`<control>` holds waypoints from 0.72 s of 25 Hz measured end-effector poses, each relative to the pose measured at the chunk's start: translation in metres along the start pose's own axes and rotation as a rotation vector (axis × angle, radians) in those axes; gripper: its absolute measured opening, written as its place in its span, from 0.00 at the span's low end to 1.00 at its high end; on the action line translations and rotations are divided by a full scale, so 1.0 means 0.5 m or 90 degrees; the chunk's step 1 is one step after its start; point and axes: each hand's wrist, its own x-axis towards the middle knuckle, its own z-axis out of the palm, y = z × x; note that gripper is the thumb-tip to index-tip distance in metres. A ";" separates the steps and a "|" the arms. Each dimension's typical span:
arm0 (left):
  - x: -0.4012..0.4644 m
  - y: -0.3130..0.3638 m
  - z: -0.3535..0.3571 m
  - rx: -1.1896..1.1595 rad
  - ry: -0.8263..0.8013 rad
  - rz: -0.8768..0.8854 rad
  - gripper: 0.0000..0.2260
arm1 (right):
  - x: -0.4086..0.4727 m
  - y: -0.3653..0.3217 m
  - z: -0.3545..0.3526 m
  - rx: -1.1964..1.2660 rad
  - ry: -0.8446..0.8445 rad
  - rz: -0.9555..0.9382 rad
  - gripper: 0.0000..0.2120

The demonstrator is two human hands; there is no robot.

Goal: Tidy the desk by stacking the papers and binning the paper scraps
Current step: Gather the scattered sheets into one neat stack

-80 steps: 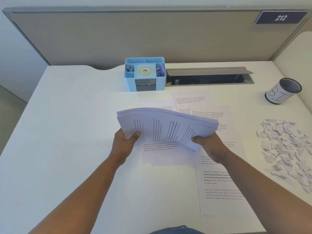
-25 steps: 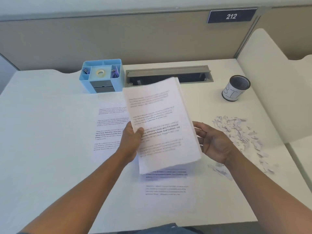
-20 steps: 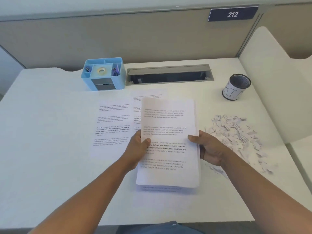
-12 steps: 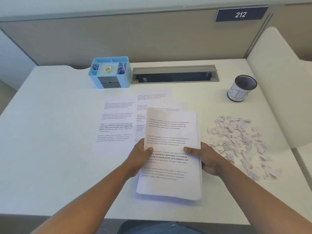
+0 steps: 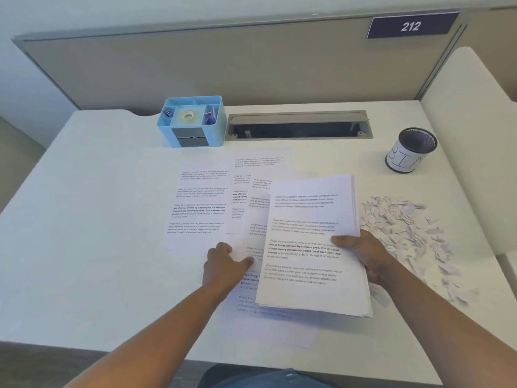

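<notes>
My right hand [image 5: 366, 256] grips a thick stack of printed papers [image 5: 307, 233] by its right edge, thumb on top, just above the white desk [image 5: 84, 219]. My left hand [image 5: 223, 264] is off the stack, on a loose printed sheet [image 5: 243, 256] beside it, fingers curled and thumb on the paper. More loose sheets [image 5: 201, 203] lie overlapping to the left and partly under the stack. A pile of paper scraps [image 5: 405, 228] is spread out to the right. A black mesh cup labelled BIN [image 5: 405, 161] stands at the back right.
A blue desk organiser [image 5: 193, 121] with tape and clips stands at the back, next to an open grey cable slot [image 5: 299, 127]. A white side panel [image 5: 470, 135] borders the desk on the right, a beige partition behind.
My left hand has let go of the stack and moved left onto a loose sheet. The right hand alone now holds the stack, shifted slightly right.
</notes>
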 end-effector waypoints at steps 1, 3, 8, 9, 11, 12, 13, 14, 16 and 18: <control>-0.003 -0.001 0.001 0.051 -0.017 0.007 0.29 | 0.002 0.003 -0.001 0.011 0.002 0.002 0.16; -0.007 0.000 0.009 0.119 -0.027 0.028 0.30 | 0.006 0.009 -0.001 0.024 -0.003 0.005 0.16; -0.012 -0.004 0.021 0.093 -0.004 0.024 0.26 | 0.010 0.008 0.002 0.029 -0.010 0.005 0.14; -0.013 -0.003 0.020 0.073 0.001 0.020 0.25 | 0.011 0.007 0.000 0.030 -0.011 0.005 0.15; -0.012 -0.002 0.019 0.038 0.007 0.012 0.22 | 0.014 0.003 -0.007 0.038 -0.005 0.008 0.15; -0.012 0.001 0.016 0.014 0.009 0.014 0.21 | 0.016 0.001 -0.010 0.042 -0.002 0.009 0.15; -0.009 0.003 0.014 -0.012 0.008 0.020 0.19 | 0.017 -0.002 -0.013 0.045 0.001 0.010 0.15; -0.006 0.006 0.010 -0.036 0.008 0.032 0.17 | 0.018 -0.005 -0.015 0.048 0.001 0.009 0.15; 0.002 0.013 -0.004 -0.065 0.016 0.061 0.13 | 0.021 -0.010 -0.018 0.058 0.004 0.005 0.14; 0.008 0.025 -0.023 -0.092 0.031 0.079 0.10 | 0.024 -0.016 -0.019 0.073 0.006 0.001 0.14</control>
